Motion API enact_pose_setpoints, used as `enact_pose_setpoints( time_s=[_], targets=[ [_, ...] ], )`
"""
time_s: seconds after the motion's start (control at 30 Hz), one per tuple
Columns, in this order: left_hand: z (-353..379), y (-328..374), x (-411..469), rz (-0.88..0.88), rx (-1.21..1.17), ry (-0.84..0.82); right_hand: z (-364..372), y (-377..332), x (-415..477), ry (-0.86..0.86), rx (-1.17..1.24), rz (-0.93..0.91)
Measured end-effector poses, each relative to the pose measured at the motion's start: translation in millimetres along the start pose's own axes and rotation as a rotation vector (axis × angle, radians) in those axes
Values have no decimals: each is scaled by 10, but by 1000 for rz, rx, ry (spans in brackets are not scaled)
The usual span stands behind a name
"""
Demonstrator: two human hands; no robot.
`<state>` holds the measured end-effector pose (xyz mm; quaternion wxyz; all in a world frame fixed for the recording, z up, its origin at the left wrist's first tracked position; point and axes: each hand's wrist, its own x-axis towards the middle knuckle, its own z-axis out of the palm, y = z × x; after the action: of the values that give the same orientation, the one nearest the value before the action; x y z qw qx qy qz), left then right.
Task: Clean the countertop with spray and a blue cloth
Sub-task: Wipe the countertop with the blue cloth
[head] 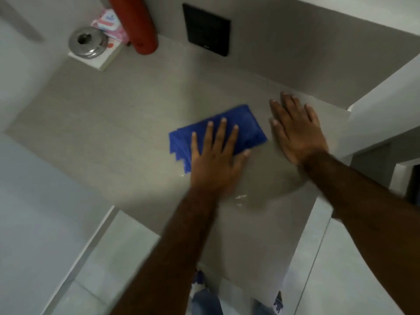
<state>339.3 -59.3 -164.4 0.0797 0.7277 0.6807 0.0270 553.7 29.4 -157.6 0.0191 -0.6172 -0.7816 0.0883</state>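
Observation:
A folded blue cloth lies flat on the beige countertop near its middle. My left hand presses down on the cloth's near half with fingers spread. My right hand rests flat on the bare countertop just right of the cloth, fingers apart, holding nothing. Small wet glints show on the surface near my left wrist. No spray bottle is in view.
A red cylinder hangs at the back wall. Left of it a shiny metal lidded container sits on a white block beside a pink packet. A black wall plate is mounted behind. A white wall edge bounds the right.

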Motion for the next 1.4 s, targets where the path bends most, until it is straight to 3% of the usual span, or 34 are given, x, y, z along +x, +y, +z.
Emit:
enact_pose_setpoints(
  time_s=[0.17,0.3,0.53,0.63,0.77,0.97,1.13,1.4],
  targets=[
    [138,-127,-1138,54,7,-2,45,-8,-40,87,28,-36],
    [43,-523,-1647,-49,60,-25,74,-15,-131,101,34,-14],
    [-150,-930,-1026,-497,-3,-11,176,-8,-328,104,-11,3],
    [-196,-725,-509,-570,-81,-64,188,-11,-274,79,-3,8],
    [-120,-334,-453,-407,-48,-82,197,18,-276,82,-2,6],
    [123,254,-1479,-137,30,-63,196,17,-277,79,13,-12],
    [194,-26,-2218,-35,30,-30,175,5,-289,72,27,-5],
    [-138,-805,-1456,-501,12,-36,173,-1,-287,81,21,2]
  ],
)
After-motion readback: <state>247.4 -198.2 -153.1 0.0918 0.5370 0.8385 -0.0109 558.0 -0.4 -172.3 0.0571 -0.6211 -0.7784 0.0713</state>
